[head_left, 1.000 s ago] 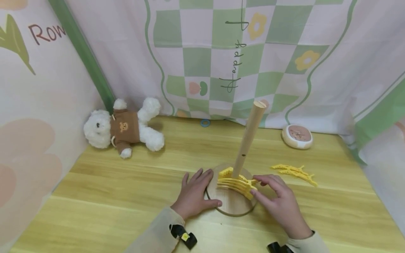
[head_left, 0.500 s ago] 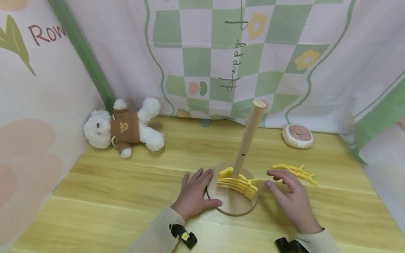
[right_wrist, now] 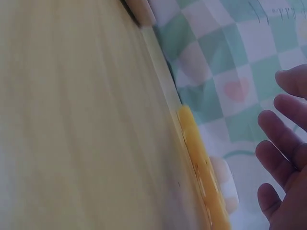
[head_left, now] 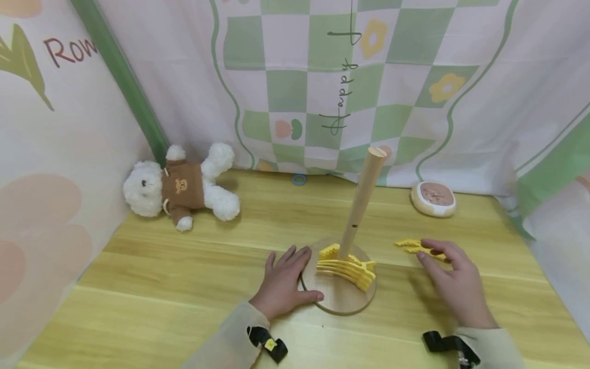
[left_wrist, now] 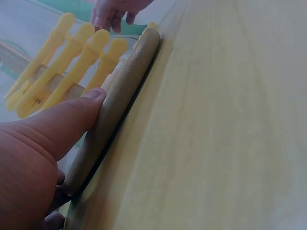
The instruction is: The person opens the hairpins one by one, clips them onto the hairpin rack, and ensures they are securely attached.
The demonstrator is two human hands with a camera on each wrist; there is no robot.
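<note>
The loose yellow pieces (head_left: 421,247) are being partly covered by the right hand (head_left: 454,284); whether they are being touched cannot be told. The right wrist view is being blurred throughout.

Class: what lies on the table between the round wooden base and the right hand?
Only bare wooden table separates round wooden base from right hand, per the head view.

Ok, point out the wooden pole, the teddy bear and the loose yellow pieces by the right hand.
wooden pole (head_left: 362,200), head view, middle of the shaft.
teddy bear (head_left: 181,185), head view, its brown shirt.
loose yellow pieces (head_left: 407,246), head view, left end clear of the fingers.
</note>
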